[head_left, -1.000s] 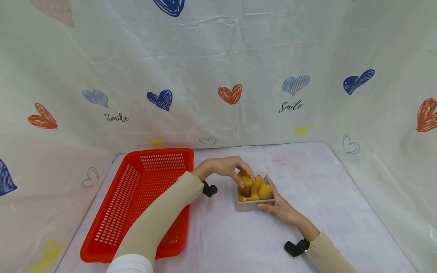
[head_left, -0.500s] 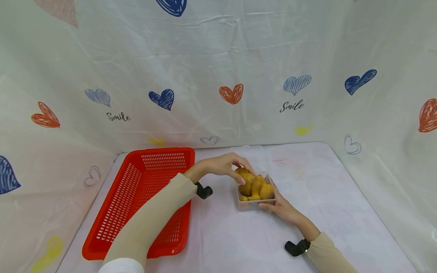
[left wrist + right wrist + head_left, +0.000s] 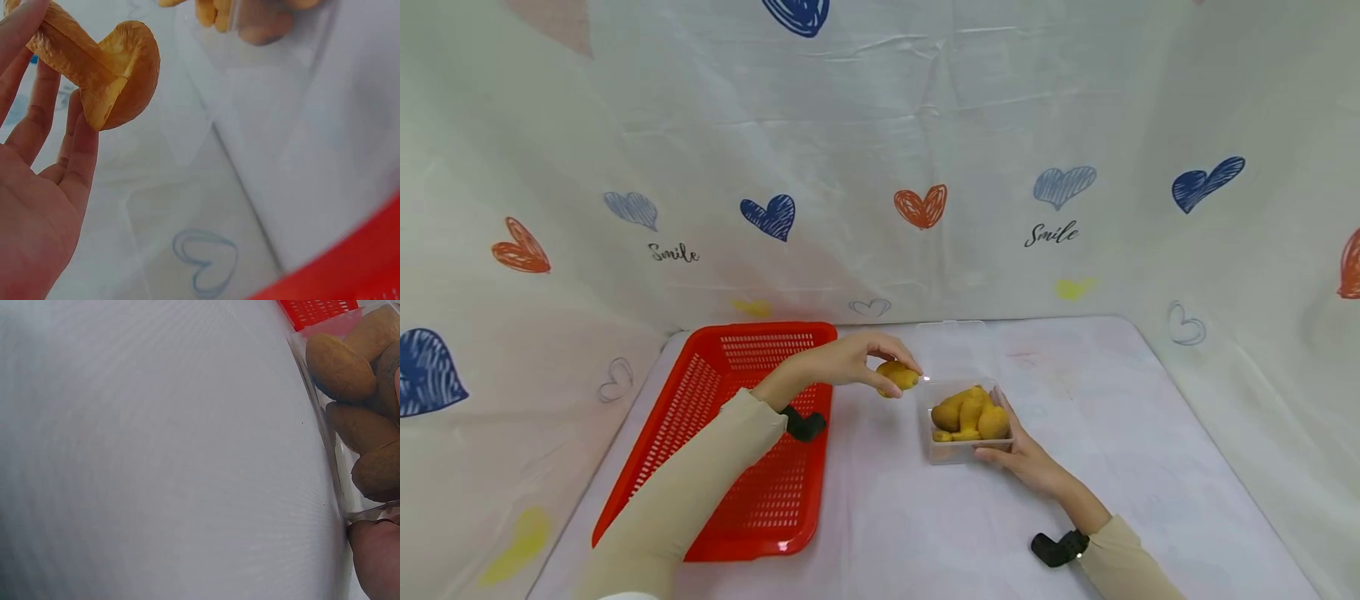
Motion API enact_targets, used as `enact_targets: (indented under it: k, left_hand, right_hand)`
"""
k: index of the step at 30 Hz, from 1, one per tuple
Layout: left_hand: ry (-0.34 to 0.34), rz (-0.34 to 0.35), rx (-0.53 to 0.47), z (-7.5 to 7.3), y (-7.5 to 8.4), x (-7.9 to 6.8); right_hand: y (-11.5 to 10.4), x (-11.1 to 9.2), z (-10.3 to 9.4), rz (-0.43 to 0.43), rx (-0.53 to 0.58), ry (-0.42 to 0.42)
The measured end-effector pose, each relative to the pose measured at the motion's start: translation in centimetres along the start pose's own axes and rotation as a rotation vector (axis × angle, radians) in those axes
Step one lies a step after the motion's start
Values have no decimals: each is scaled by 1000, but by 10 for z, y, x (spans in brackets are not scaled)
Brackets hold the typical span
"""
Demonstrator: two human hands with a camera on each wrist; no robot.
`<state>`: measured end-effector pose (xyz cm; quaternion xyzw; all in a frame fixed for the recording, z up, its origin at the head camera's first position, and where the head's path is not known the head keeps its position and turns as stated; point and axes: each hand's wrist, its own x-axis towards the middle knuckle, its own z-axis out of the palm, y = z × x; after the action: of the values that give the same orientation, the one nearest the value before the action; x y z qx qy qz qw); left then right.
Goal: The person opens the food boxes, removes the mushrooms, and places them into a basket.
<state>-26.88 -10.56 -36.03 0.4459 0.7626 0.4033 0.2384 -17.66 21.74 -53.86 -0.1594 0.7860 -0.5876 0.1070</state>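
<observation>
My left hand point(image 3: 850, 360) pinches a yellow-brown mushroom point(image 3: 897, 377) in the air, between the red basket and a clear plastic box point(image 3: 955, 452). In the left wrist view the mushroom point(image 3: 128, 78) shows a thick stem and a rounded cap, with fingertips under the cap and the thumb at the stem. Several more mushrooms point(image 3: 972, 412) lie heaped in the box. My right hand point(image 3: 1030, 461) grips the box at its right side, thumb at the front corner and fingers behind. The right wrist view shows brown caps point(image 3: 340, 367) through the clear wall and the thumb point(image 3: 378, 553) at its corner.
A red perforated basket point(image 3: 820, 500) stands at the left of the white-covered table point(image 3: 1075, 400), partly hidden by my left arm. A clear flat piece point(image 3: 951, 325) lies at the table's back edge. A curtain point(image 3: 820, 125) printed with hearts hangs behind and at both sides.
My left hand has lifted a mushroom out of the box and moved left with it, toward the basket. My right hand has stayed on the box.
</observation>
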Motion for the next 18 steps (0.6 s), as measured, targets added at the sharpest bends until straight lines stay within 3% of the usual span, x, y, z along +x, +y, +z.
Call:
enact_targets:
  k: [6, 18]
  left_hand:
    - [99, -113, 33, -13, -1, -33]
    - [224, -244, 106, -36, -14, -86]
  right_hand:
    - [3, 1, 0, -11, -6, -5]
    - [5, 4, 0, -18, 10, -16]
